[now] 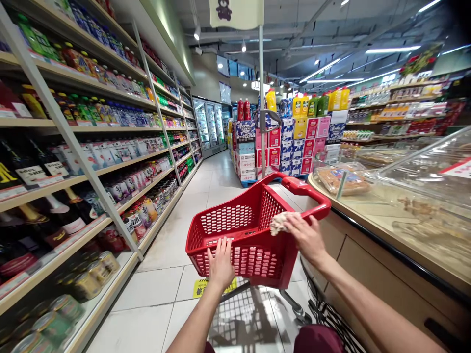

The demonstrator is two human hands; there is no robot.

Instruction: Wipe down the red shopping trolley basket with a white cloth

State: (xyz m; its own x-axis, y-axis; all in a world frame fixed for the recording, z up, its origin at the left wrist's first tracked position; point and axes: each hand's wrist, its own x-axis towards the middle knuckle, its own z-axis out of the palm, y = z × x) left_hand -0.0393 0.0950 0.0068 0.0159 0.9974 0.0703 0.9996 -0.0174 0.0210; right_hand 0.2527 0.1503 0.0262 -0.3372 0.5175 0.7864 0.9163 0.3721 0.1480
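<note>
A red plastic shopping cart (213,250) stands before me on the aisle floor, turned sideways, and nothing shows in the visible part of its basket. My left hand (222,264) lies against the near side, its fingers stretched flat over the rim and the thumb apart. Close to the red handle (314,208), my right hand (307,238) presses a crumpled whitish cloth (279,223) onto the cart's upper edge. The cloth is bunched under the fingertips and partly hidden by them. A metal pole (261,63) with a pale bear sign rises behind the cart.
Drink shelves (121,164) line the left. Stacked drink cartons (294,142) with bottles on top stand ahead. A counter (368,215) with clear covers and a packaged food tray (342,179) runs along the right. Dark cables (331,314) lie at its foot. A yellow floor sticker (200,288) lies below the cart.
</note>
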